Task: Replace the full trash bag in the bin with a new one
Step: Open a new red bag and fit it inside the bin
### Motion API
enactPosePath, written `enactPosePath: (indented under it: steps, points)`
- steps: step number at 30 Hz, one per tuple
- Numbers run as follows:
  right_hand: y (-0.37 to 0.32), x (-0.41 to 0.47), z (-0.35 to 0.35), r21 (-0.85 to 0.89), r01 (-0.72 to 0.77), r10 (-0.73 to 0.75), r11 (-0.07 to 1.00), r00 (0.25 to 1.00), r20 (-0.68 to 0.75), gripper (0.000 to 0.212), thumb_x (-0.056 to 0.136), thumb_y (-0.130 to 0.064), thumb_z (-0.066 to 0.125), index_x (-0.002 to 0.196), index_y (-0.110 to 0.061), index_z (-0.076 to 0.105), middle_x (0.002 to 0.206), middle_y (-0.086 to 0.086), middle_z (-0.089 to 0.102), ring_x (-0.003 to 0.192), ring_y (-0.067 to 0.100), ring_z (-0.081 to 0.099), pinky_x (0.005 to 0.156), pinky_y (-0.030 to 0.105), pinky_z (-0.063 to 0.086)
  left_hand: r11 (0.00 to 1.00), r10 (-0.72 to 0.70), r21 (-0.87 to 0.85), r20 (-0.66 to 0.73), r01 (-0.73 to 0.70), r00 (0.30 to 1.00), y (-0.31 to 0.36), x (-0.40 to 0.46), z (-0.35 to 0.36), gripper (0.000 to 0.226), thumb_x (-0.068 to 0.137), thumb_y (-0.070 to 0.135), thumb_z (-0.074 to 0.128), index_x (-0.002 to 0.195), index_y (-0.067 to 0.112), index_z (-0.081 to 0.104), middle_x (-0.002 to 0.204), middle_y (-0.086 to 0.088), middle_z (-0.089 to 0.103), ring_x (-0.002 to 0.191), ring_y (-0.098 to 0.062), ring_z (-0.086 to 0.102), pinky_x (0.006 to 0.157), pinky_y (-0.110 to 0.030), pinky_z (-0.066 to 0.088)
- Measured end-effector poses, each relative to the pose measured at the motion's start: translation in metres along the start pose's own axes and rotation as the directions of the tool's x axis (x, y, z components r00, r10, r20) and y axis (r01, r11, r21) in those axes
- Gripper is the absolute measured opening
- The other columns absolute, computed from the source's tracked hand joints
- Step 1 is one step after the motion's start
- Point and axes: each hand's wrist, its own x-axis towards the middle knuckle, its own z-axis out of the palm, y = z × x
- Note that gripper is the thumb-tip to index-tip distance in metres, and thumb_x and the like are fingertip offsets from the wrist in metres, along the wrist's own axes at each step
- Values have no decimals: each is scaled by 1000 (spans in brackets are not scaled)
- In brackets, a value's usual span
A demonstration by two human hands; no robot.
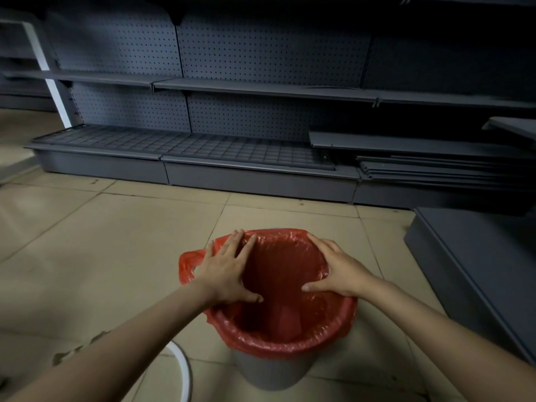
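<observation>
A grey round bin (269, 372) stands on the tiled floor in front of me. A red plastic bag (290, 340) lines it, its edge folded over the rim, and one handle loop (187, 264) hangs out on the left. The inside of the bag looks empty. My left hand (224, 271) lies flat on the left rim with fingers spread, thumb reaching inside. My right hand (340, 269) presses on the right rim the same way, fingers spread over the plastic. Neither hand grips anything.
Dark grey shop shelving (232, 146) with pegboard backs runs along the far side. Loose shelf boards (435, 166) are stacked at the right, and a grey platform (475, 271) juts out on the right. A white curved rim (184, 369) shows at bottom left.
</observation>
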Motion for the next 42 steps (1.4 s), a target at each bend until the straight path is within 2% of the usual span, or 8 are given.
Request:
enactPosePath:
  steps: [7,13,15,19,24,30,35,42]
  points:
    - [1,4,-2,-75,-20,23,997,999,30,109,68,-62,68,146,-40,-4,154,-5,15,128,16,43,99,34,46,987,-63,-148,-42,56,997,-2,4,-1,118,63,75,59,147,25,-8,157,-6,3,143,-25,11,113,-47,26]
    - [3,9,-12,144,-66,99,987,968,-230,58,90,-47,50,142,-26,34,136,-1,52,118,16,52,98,33,43,955,-177,-282,-284,94,942,-8,11,-11,68,89,54,43,145,20,23,142,-6,42,129,-23,40,106,-40,30]
    - [2,14,-13,231,-97,163,968,945,-285,47,93,-37,50,136,-20,44,123,1,61,108,15,57,90,28,43,922,-251,-362,-291,137,923,-13,18,-13,56,93,44,42,141,18,31,137,-9,47,125,-26,45,103,-41,34]
    - [0,27,-5,310,-148,235,939,935,-264,38,94,-30,50,128,-13,54,126,5,62,119,22,55,98,29,40,845,-348,-495,-221,203,911,-16,29,-16,43,95,37,43,133,16,44,125,-11,58,114,-28,54,96,-39,41]
    - [-6,34,1,161,-143,194,977,905,-377,30,92,-37,53,115,-19,63,116,0,67,103,19,62,83,29,46,903,-281,-414,-360,118,890,-8,31,-18,26,90,30,54,113,17,59,106,-8,59,99,-26,57,82,-35,45]
    - [-14,41,-1,138,-73,132,988,868,-479,10,84,-20,64,93,-24,62,105,-5,67,99,17,60,76,26,42,916,-225,-400,-428,40,875,-4,31,-25,7,82,14,59,89,14,56,89,-8,62,87,-27,55,73,-38,47]
    - [-20,43,2,120,-19,78,993,860,-504,18,84,-8,57,79,-25,58,84,-11,57,85,14,53,70,25,34,914,-234,-401,-412,55,881,3,29,-29,15,84,21,54,95,12,48,85,-17,61,83,-33,52,73,-37,41]
    - [-20,40,2,112,60,-1,992,884,-467,36,84,-2,50,67,-33,55,80,-12,62,93,20,54,91,32,33,944,-177,-330,-412,35,894,5,28,-26,11,83,16,53,93,16,48,90,-7,64,87,-29,52,76,-34,32]
